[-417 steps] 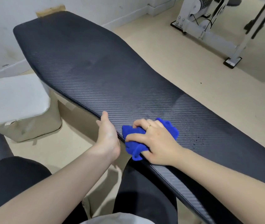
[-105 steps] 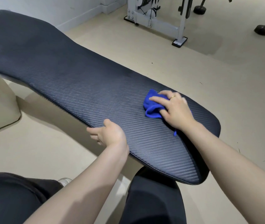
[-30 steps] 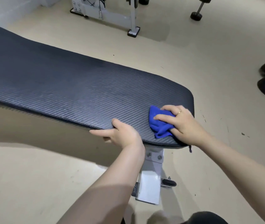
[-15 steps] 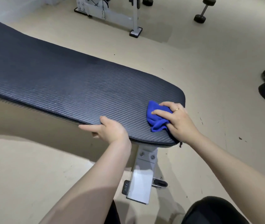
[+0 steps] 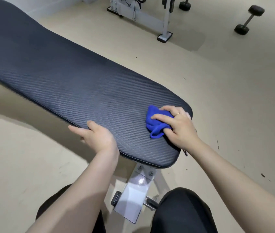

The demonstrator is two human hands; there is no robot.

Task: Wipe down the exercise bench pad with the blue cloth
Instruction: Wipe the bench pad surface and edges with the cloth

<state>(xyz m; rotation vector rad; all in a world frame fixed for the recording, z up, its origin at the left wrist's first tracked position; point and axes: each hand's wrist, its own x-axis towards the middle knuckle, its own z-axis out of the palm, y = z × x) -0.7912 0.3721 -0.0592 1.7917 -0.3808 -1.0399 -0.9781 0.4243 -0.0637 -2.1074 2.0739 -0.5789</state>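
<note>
One dark, ribbed bench pad (image 5: 83, 84), its far end cut off at the frame edge. One bunched blue cloth (image 5: 156, 123) lies near its rounded near end, pressed under the right hand (image 5: 177, 126), partly hidden. The left hand (image 5: 98, 137) grips the pad's near edge. One dumbbell (image 5: 249, 19) lies on the floor.

Since fourteen seconds back I have worked my right hand (image 5: 180, 126) and the blue cloth (image 5: 156, 122) down the bench pad (image 5: 83, 84), from its narrow middle to the rounded end at my four o'clock. My left hand (image 5: 96, 137) has slid along the near edge with it. The white bench post (image 5: 133, 197) has come into view at six o'clock, and a dumbbell (image 5: 249, 19) at one o'clock.
</note>
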